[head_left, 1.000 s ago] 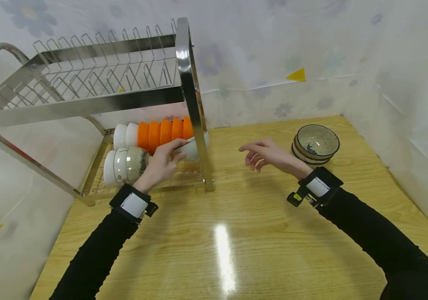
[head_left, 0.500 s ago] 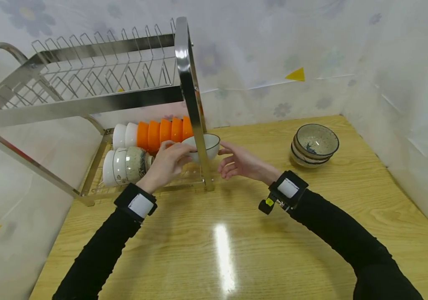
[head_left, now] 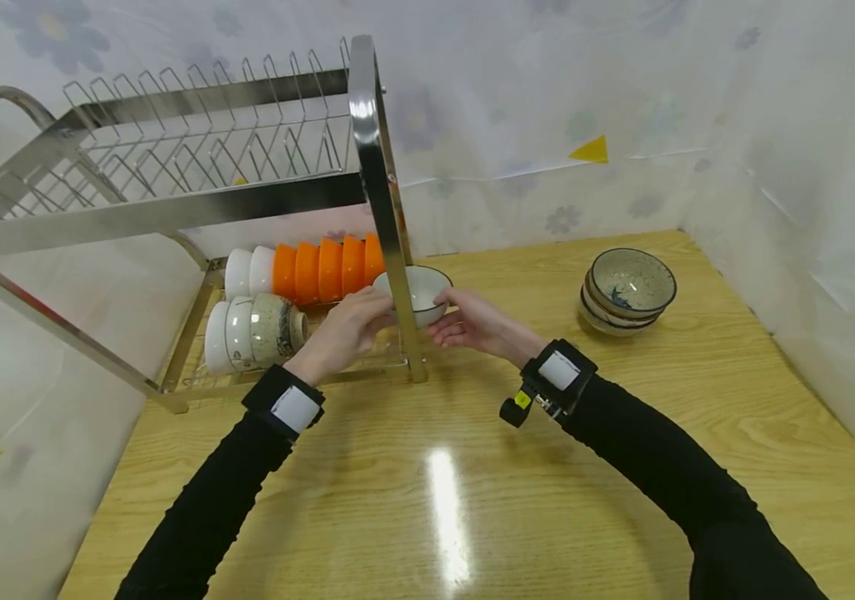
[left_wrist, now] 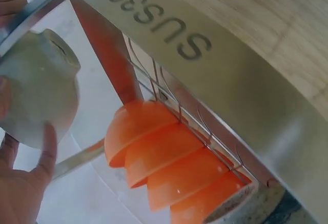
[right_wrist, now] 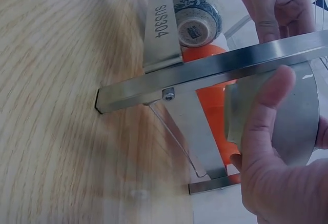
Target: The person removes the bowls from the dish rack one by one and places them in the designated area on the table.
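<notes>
A pale bowl with a dark rim [head_left: 427, 292] is held level at the right end of the metal dish rack [head_left: 172, 215], partly behind its front post. My left hand [head_left: 345, 329] pinches the bowl's left side from inside the rack. From outside, my right hand [head_left: 476, 325] grips its right side, thumb near the rim and fingers below. In the right wrist view the right thumb lies along the bowl's outer wall [right_wrist: 297, 111]. The left wrist view shows left fingertips against the bowl [left_wrist: 41, 85]. Orange bowls [head_left: 330, 271] stand on edge behind the left hand.
On the rack's lower tier, white bowls [head_left: 238, 273] and a front row ending in a speckled bowl [head_left: 270, 323] stand on edge. A stack of speckled bowls [head_left: 633, 287] sits at the right of the wooden table [head_left: 547, 500]. The upper tier has wire dividers.
My right hand has come left from near the stacked bowls and taken hold of the pale bowl. My left hand has moved the bowl right, past the rack's front post.
</notes>
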Action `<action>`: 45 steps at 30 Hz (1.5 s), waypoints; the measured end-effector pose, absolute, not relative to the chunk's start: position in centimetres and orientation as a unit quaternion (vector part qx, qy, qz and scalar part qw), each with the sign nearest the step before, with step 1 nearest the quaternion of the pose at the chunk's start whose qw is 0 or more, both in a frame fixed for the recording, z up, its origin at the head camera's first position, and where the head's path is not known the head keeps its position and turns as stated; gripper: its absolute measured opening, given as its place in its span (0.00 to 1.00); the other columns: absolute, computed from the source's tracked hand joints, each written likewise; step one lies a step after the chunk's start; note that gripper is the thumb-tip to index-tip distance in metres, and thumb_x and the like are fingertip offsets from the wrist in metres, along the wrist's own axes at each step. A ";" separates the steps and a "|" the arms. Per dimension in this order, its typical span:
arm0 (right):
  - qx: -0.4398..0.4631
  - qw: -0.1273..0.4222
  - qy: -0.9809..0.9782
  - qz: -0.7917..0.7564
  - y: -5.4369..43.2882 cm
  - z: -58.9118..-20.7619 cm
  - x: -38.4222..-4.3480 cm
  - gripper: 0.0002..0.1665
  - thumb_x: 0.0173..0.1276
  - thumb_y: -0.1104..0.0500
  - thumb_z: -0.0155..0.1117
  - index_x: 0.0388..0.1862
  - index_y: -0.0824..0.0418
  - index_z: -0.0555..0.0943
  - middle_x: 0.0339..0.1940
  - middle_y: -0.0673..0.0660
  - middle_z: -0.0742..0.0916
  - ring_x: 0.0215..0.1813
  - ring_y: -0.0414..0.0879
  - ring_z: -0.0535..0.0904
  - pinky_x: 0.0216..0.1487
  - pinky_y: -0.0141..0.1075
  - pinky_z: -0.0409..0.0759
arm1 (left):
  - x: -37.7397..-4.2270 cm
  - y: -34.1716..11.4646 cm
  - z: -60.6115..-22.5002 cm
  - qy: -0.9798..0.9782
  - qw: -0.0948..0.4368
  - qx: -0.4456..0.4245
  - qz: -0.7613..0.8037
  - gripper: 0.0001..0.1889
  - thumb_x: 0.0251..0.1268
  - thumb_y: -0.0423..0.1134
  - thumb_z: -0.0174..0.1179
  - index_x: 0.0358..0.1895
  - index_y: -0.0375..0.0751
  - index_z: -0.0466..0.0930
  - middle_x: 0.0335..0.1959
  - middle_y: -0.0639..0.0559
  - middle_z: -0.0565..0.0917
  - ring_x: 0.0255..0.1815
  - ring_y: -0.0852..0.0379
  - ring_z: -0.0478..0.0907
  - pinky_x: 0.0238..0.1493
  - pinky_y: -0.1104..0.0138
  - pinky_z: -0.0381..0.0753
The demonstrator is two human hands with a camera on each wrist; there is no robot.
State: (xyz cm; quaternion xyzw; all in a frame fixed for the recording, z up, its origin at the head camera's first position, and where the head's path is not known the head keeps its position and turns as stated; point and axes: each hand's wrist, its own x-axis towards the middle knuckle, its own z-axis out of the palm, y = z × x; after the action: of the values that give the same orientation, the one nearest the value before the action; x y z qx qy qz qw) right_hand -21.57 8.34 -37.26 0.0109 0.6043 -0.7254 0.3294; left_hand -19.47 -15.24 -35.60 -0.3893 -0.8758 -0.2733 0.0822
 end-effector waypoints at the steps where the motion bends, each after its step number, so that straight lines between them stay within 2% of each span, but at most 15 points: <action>1: 0.011 0.325 0.606 -0.726 8.4 -37.4 -21.6 0.17 0.76 0.55 0.46 0.55 0.66 0.68 0.24 0.53 0.85 0.24 0.41 0.81 0.29 0.30 0.83 | -19.5 -15.2 -35.7 -0.873 0.080 -0.391 -0.280 0.17 0.68 0.25 0.60 0.58 0.37 0.82 0.53 0.43 0.87 0.54 0.47 0.79 0.64 0.51 0.81; 6: 0.012 0.296 0.615 -0.731 9.0 -38.1 -21.4 0.16 0.73 0.61 0.44 0.54 0.69 0.68 0.20 0.53 0.86 0.21 0.40 0.81 0.26 0.28 0.81 | -19.5 -15.1 -36.1 -0.861 0.075 -0.391 -0.316 0.24 0.65 0.24 0.63 0.65 0.33 0.76 0.65 0.39 0.80 0.65 0.43 0.77 0.70 0.50 0.76; 10: 0.026 0.279 0.622 -0.732 10.6 -38.9 -21.3 0.15 0.73 0.62 0.43 0.52 0.70 0.69 0.19 0.52 0.86 0.20 0.40 0.81 0.24 0.28 0.81 | -19.1 -15.5 -36.2 -0.875 0.059 -0.355 -0.326 0.26 0.68 0.27 0.62 0.69 0.33 0.70 0.73 0.38 0.71 0.72 0.42 0.71 0.74 0.50 0.71; 13: 0.032 0.274 0.634 -0.722 12.1 -39.4 -21.3 0.13 0.73 0.62 0.43 0.50 0.70 0.69 0.19 0.52 0.86 0.20 0.39 0.81 0.25 0.28 0.81 | -18.6 -16.2 -36.4 -0.888 0.037 -0.325 -0.324 0.27 0.71 0.30 0.60 0.72 0.34 0.67 0.75 0.38 0.68 0.76 0.41 0.66 0.77 0.48 0.67; 21: 0.029 0.283 0.668 -0.688 16.6 -40.4 -21.0 0.11 0.73 0.64 0.42 0.46 0.70 0.69 0.22 0.54 0.87 0.23 0.39 0.83 0.28 0.28 0.84 | -17.6 -17.7 -36.7 -0.908 0.017 -0.282 -0.310 0.27 0.73 0.34 0.59 0.73 0.37 0.66 0.75 0.39 0.68 0.75 0.41 0.68 0.75 0.46 0.68; 28: 0.037 0.292 0.680 -0.671 19.7 -41.0 -20.4 0.11 0.75 0.65 0.41 0.45 0.71 0.70 0.24 0.53 0.88 0.25 0.39 0.84 0.32 0.29 0.85 | -17.2 -18.3 -36.9 -0.913 0.016 -0.273 -0.303 0.27 0.72 0.32 0.59 0.72 0.36 0.67 0.75 0.38 0.68 0.74 0.39 0.68 0.75 0.45 0.68; 33: 0.050 0.279 0.686 -0.670 21.7 -41.2 -20.0 0.10 0.76 0.65 0.43 0.45 0.71 0.70 0.23 0.52 0.89 0.25 0.39 0.85 0.31 0.29 0.85 | -17.1 -18.5 -37.0 -0.914 0.015 -0.272 -0.302 0.27 0.72 0.32 0.59 0.72 0.36 0.66 0.75 0.38 0.68 0.75 0.39 0.67 0.75 0.44 0.68; 36: 0.055 0.273 0.688 -0.670 22.7 -41.3 -19.9 0.11 0.77 0.64 0.43 0.44 0.70 0.72 0.24 0.52 0.89 0.25 0.39 0.85 0.31 0.29 0.86 | -17.0 -18.6 -37.1 -0.914 0.011 -0.267 -0.304 0.27 0.72 0.31 0.59 0.72 0.35 0.66 0.75 0.37 0.67 0.76 0.38 0.65 0.76 0.44 0.66; 41: 0.068 0.271 0.684 -0.674 23.8 -41.4 -19.9 0.14 0.77 0.64 0.44 0.36 0.65 0.77 0.24 0.53 0.89 0.25 0.39 0.85 0.31 0.29 0.85 | -17.0 -18.9 -37.4 -0.915 0.005 -0.266 -0.304 0.27 0.72 0.31 0.58 0.72 0.34 0.66 0.75 0.36 0.67 0.76 0.38 0.65 0.76 0.43 0.65; 45: 0.079 0.270 0.683 -0.675 24.3 -41.6 -20.0 0.14 0.77 0.64 0.44 0.34 0.63 0.78 0.23 0.52 0.89 0.25 0.39 0.85 0.31 0.29 0.85 | -16.9 -18.9 -37.5 -0.914 0.006 -0.268 -0.304 0.27 0.72 0.31 0.58 0.72 0.34 0.66 0.74 0.36 0.67 0.76 0.38 0.65 0.76 0.43 0.65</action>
State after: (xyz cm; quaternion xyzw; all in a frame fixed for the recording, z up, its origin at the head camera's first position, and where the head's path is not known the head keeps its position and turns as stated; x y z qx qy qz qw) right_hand -19.97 24.34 -41.64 0.0792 0.6825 -0.6747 0.2695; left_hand -16.95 -18.93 -37.48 -0.2685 -0.9142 -0.3037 0.0060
